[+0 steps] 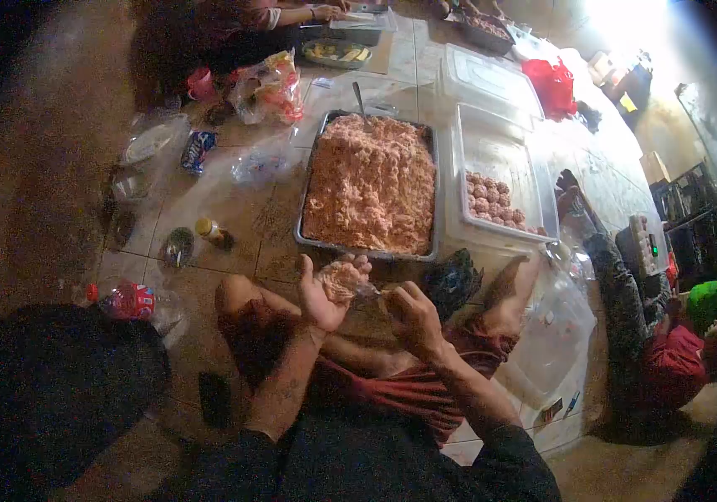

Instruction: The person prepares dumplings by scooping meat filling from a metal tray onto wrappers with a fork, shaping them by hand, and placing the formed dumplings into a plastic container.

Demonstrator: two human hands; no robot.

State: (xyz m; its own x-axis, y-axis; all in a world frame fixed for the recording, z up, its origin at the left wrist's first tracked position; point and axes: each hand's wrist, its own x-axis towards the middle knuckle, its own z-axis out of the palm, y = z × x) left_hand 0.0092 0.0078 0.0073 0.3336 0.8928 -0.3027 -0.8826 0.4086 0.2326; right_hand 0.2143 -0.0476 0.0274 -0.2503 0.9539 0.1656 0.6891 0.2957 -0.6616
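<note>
My left hand (326, 299) is palm up just below the big tray, with a flattened lump of pinkish meat mixture (341, 282) lying across its palm and fingers. In my right hand (413, 314) is a spoon (368, 289), its bowl touching the lump's right side. The tray (298, 219) in front of me is heaped with the same mixture (368, 188), and another spoon (359, 100) stands in its far edge. To the right, a clear plastic box (505, 159) holds several rows of round meatballs (489, 197) in its near part.
A small yellow-capped bottle (210, 229) and a plastic bottle (128, 301) are at the left. A black bag (454, 279) lies right of my hands. People sit at the far left and right. A scale (644, 244) stands right.
</note>
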